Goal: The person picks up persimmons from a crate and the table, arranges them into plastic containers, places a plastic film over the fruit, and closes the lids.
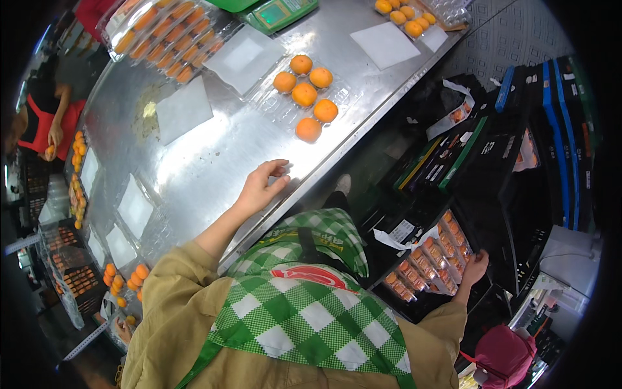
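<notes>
My left hand (262, 187) hovers by the near edge of the metal table (223, 139), its fingers loosely bent and apart, with nothing in them. Beyond it, several orange fruits (304, 94) sit in a clear plastic tray (275, 110). Down at my right, my right hand (475, 267) reaches to the end of a black crate (414, 241). Its fingers are curled at the rim beside clear packs of orange fruit (431, 259); what they grip is partly hidden. The packs stand in rows inside the crate.
White sheets (184, 110) and clear trays (246, 58) lie on the table. Filled packs (172, 35) are stacked by a green scale (278, 14). Black crates (551, 149) stand at the right. Another person in a red apron (55, 126) works at the far left; a person in a red top (505, 356) is lower right.
</notes>
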The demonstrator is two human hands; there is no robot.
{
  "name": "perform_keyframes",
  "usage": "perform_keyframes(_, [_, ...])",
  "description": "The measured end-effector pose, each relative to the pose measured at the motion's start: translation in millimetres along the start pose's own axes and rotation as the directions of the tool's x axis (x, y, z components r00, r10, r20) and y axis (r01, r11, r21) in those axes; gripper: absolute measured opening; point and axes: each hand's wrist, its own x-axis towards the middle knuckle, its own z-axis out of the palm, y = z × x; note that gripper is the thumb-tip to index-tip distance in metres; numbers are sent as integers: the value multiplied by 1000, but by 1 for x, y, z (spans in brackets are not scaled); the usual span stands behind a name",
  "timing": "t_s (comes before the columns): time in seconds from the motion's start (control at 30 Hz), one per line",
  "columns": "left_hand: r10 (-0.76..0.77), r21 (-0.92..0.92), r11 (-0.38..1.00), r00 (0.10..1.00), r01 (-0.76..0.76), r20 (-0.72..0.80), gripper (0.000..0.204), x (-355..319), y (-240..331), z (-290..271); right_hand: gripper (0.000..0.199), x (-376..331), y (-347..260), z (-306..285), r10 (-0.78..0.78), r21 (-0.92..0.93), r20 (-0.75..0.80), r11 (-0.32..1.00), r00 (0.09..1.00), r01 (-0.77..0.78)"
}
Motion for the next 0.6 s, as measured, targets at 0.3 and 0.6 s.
perform_keyframes(0.3, [53,-207,975,988,-83,-145,36,1,-15,-22,29,31,-312,-13,-524,483,-101,717,846,502])
perform_keyframes(0.6, [-95,-407,908,897,-99,-432,32,25,-22,-123,25,91,-548,113,-769,669,55,502,637,548])
